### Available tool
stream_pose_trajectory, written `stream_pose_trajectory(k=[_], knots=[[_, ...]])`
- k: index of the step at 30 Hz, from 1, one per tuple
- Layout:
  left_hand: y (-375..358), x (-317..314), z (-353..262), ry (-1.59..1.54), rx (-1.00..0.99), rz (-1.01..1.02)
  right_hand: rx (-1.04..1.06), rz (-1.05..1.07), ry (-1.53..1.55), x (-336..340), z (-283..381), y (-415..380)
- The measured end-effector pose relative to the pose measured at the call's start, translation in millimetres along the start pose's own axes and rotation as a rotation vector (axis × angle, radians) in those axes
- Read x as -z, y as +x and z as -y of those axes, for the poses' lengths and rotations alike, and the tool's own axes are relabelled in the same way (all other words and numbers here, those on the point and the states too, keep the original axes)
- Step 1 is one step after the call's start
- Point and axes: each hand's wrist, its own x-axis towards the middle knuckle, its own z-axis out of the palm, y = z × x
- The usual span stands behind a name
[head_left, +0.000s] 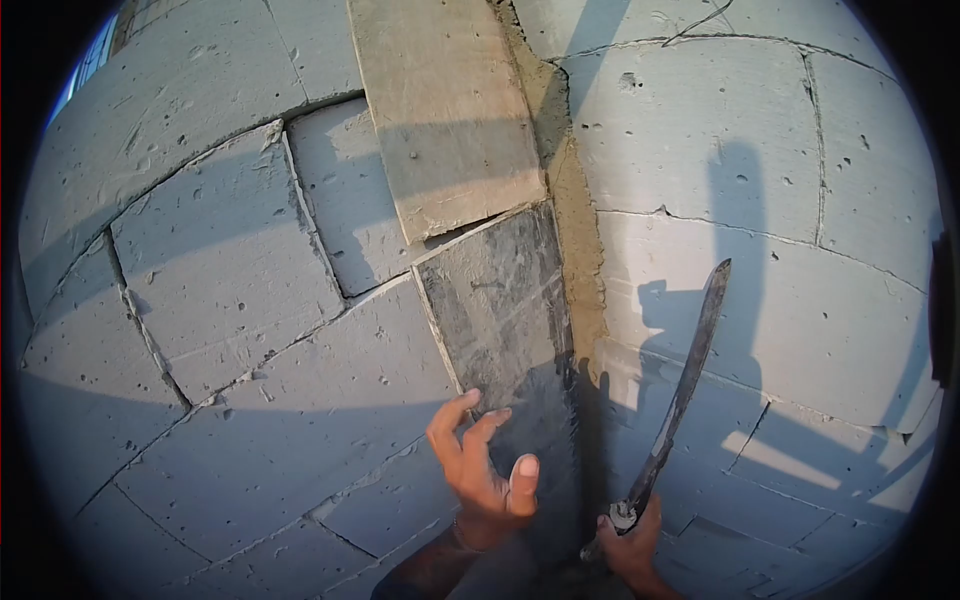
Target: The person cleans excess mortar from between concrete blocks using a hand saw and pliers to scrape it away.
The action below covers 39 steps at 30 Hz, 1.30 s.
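Note:
My left hand (484, 466) is raised in front of the lower grey board (495, 290), fingers apart and slightly curled, with nothing in them. Its fingertips overlap the board's lower left edge in this view. At the lower right, my right hand (632, 552) is wrapped round the handle of a machete (680, 400). The long dark blade points up, leaning to the right, and a pale lump of mortar sticks near the handle. Above the grey board stands a tan plywood board (450, 110), its lower end against the grey board's top edge.
Pale block walls (220, 250) meet at a corner behind the boards. A strip of brown mortar (580, 240) runs down along the boards' right side. The right wall (690, 130) carries shadows of a person and of beams.

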Motion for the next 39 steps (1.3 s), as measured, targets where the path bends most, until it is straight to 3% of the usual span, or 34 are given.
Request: stream_pose_trajectory(k=[1, 3, 5, 7, 11, 13, 14, 16, 17, 19, 23, 24, 25, 27, 28, 31, 36, 37, 39], knots=[[56.5, 8.3, 2.9, 0.142, -0.134, -0.07, -0.011, 0.013, -0.037, 5.3, -5.7, -3.8], [138.7, -5.3, 3.8, 0.658, -0.344, -0.019, -0.086, 0.032, -0.009, 10.8, -11.4, -7.8], [167.6, -26.8, 18.5, 0.995, -0.118, 0.286, -0.174, 0.054, -0.003, 21.7, -14.6, -24.3], [169.1, -38.3, 43.7, 0.995, -0.18, 0.406, -0.052, 0.01, -0.177, 29.2, -14.5, -38.2], [175.5, -60.5, 56.7, 0.951, -0.157, 0.449, -0.191, 0.005, -0.146, 37.3, -7.5, -74.3], [170.5, -71.9, 76.2, 0.944, -0.312, 0.184, -0.167, -0.044, -0.154, 43.8, 0.1, -91.2], [170.4, -69.4, 75.5, 0.94, -0.309, 0.192, -0.174, -0.043, -0.159, 45.9, 3.2, -100.7], [167.6, -62.3, 77.0, 0.882, -0.362, 0.227, -0.403, -0.101, -0.007, 44.7, 10.6, -119.5], [164.2, -59.4, 74.3, 0.874, -0.352, 0.22, -0.396, -0.105, -0.019, 47.9, 12.9, -126.8], [163.9, -62.4, 70.6, 0.948, -0.343, 0.202, -0.173, -0.152, -0.171, 48.3, 8.4, -141.8], [163.0, -68.9, 82.7, 0.845, -0.346, 0.149, -0.336, -0.166, -0.05, 41.3, 2.4, -146.2], [164.9, -70.9, 84.6, 0.865, -0.376, 0.107, -0.21, -0.168, -0.169, 40.1, -1.5, -144.6], [163.5, -70.3, 86.1, 0.888, -0.406, 0.075, -0.219, -0.172, -0.178, 38.9, -1.6, -145.6], [163.5, -70.4, 69.5, 0.934, -0.343, 0.257, -0.405, -0.177, -0.086, 36.1, 15.4, -146.9], [168.4, -68.6, 67.2, 0.989, -0.272, 0.395, -0.355, -0.199, -0.14, 35.4, 11.9, -154.8], [167.5, -64.4, 80.1, 0.878, -0.364, 0.242, -0.24, -0.235, -0.192, 35.4, -0.6, -170.4], [161.7, -66.3, 93.9, 0.904, -0.564, 0.11, -0.409, -0.28, -0.29, 27.6, -14.0, -171.2], [162.8, -67.3, 89.2, 0.899, -0.564, 0.077, -0.381, -0.298, -0.289, 27.3, -14.2, -173.5], [173.0, -69.9, 76.4, 0.873, -0.191, 0.402, -0.298, -0.305, -0.378, 25.7, -12.8, -171.5]])
